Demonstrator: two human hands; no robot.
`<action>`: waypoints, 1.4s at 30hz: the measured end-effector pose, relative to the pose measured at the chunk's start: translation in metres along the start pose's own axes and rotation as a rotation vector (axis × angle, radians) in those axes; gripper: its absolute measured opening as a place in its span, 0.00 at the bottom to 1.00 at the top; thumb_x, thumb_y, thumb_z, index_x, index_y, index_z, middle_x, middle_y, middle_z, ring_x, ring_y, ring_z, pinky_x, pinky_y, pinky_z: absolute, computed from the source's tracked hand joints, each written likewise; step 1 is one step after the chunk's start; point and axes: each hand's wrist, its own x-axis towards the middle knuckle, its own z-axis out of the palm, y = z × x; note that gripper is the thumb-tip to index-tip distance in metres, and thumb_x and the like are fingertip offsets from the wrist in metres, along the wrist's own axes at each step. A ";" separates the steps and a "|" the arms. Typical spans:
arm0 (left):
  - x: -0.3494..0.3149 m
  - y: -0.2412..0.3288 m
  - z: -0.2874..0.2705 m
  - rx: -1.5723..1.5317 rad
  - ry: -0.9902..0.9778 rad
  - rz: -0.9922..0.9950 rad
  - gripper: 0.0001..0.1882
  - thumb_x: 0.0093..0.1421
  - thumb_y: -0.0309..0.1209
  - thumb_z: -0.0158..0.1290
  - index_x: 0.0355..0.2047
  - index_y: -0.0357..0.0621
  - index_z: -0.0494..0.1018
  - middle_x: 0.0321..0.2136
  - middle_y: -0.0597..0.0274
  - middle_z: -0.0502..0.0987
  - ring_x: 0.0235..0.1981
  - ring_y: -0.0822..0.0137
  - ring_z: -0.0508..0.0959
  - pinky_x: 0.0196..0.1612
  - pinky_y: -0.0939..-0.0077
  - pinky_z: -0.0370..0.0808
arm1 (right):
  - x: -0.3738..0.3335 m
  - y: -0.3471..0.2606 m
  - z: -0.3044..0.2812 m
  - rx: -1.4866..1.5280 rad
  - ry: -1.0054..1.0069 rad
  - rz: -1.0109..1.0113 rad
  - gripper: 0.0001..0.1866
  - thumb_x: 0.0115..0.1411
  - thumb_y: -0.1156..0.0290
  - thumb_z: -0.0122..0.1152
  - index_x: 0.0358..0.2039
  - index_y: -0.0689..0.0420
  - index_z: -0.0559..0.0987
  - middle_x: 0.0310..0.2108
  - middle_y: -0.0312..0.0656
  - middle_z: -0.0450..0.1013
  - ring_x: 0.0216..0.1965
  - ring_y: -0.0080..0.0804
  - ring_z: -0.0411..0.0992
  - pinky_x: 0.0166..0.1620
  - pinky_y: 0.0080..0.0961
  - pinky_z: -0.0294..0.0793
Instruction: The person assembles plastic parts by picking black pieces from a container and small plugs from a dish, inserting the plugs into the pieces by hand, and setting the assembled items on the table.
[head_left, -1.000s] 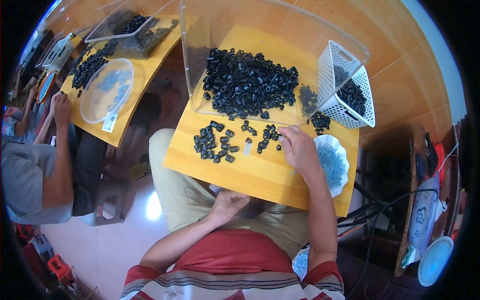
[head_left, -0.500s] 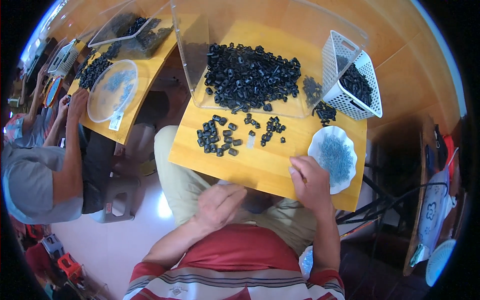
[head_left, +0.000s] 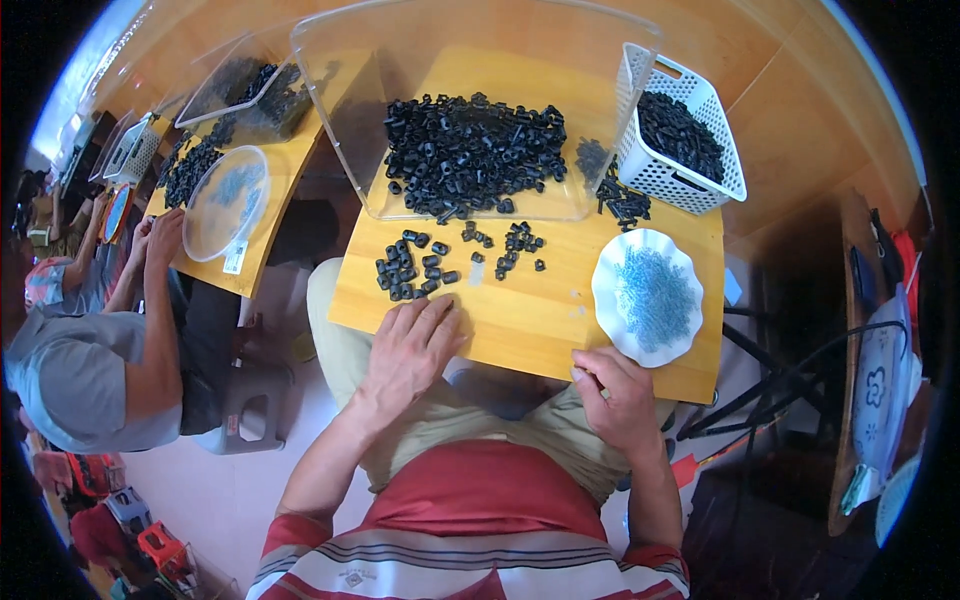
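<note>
My left hand (head_left: 408, 350) lies over the table's front edge, fingers stretched out flat. Its fingertips are just short of a cluster of short black cylinders (head_left: 397, 270), and nothing shows in it. At the front edge, near the wavy-rimmed white bowl (head_left: 607, 318), my right hand (head_left: 618, 398) is closed, thumb against curled index finger. Whatever it may hold is hidden. Small pale-blue pieces (head_left: 655, 300) fill the bowl. Right of the cylinders lie small black fittings (head_left: 518, 243) in loose groups.
A clear plastic bin (head_left: 330, 130) on its side holds a heap of black parts (head_left: 475, 155). Beside it stands a white perforated basket (head_left: 720, 190) with thin black pieces; more (head_left: 622, 203) lie at its foot. At left, a co-worker (head_left: 90, 370) sits at another wooden table (head_left: 283, 165).
My left hand has moved up from over my lap onto the table edge by the cylinders. My right hand has drawn back slightly toward me. The view has shifted a little.
</note>
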 end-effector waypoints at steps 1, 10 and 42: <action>-0.002 0.002 0.001 -0.021 -0.001 0.022 0.20 0.58 0.34 0.61 0.49 0.39 0.75 0.52 0.56 0.75 0.50 0.57 0.75 0.53 0.62 0.71 | -0.002 0.001 -0.002 0.010 0.010 -0.013 0.09 0.55 0.81 0.64 0.39 0.64 0.80 0.33 0.49 0.78 0.32 0.45 0.78 0.36 0.33 0.77; -0.016 0.023 -0.001 -0.158 -0.004 0.141 0.19 0.55 0.30 0.62 0.47 0.38 0.76 0.51 0.55 0.75 0.49 0.56 0.75 0.51 0.63 0.75 | -0.016 0.010 -0.022 -0.087 0.067 0.046 0.09 0.57 0.79 0.63 0.39 0.63 0.80 0.34 0.49 0.78 0.34 0.46 0.78 0.37 0.34 0.77; -0.020 0.053 0.011 -0.627 0.119 0.063 0.14 0.47 0.18 0.64 0.37 0.40 0.80 0.38 0.57 0.80 0.36 0.59 0.82 0.36 0.68 0.81 | -0.013 0.043 -0.037 -0.484 -0.086 0.055 0.11 0.59 0.68 0.63 0.42 0.56 0.79 0.36 0.42 0.71 0.36 0.42 0.76 0.33 0.41 0.76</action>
